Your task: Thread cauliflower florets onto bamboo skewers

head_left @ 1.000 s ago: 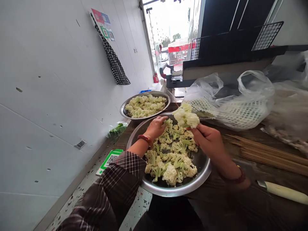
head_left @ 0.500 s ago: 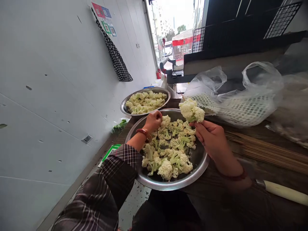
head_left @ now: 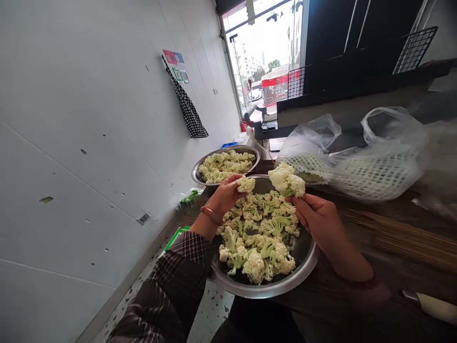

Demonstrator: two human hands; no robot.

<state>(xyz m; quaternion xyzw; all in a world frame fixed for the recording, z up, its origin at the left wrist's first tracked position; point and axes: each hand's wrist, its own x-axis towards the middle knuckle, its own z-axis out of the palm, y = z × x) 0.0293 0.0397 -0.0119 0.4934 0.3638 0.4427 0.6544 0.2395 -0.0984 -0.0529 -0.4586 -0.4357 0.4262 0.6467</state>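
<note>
My left hand (head_left: 225, 194) is closed on a small cauliflower floret (head_left: 246, 184), above the left rim of the near metal bowl (head_left: 303, 277). To its right, my right hand (head_left: 317, 215) pinches the lower end of a larger cauliflower cluster (head_left: 286, 180), over the bowl's right side. The two pieces are close but apart. Several loose florets (head_left: 273, 224) lie in the near bowl. Behind it stands a second metal bowl (head_left: 195, 171) with more cauliflower (head_left: 226, 164).
Plastic bags (head_left: 378, 166) with white netted contents lie at the right. Thin wooden sticks (head_left: 407, 238) and a light-handled knife (head_left: 437, 307) are on the dark table at the right. A white wall (head_left: 89, 119) bounds the left.
My left hand has risen from the bowl with a floret in its fingers. My right hand still holds the larger cluster. The view has shifted, so the scene sits lower and farther right.
</note>
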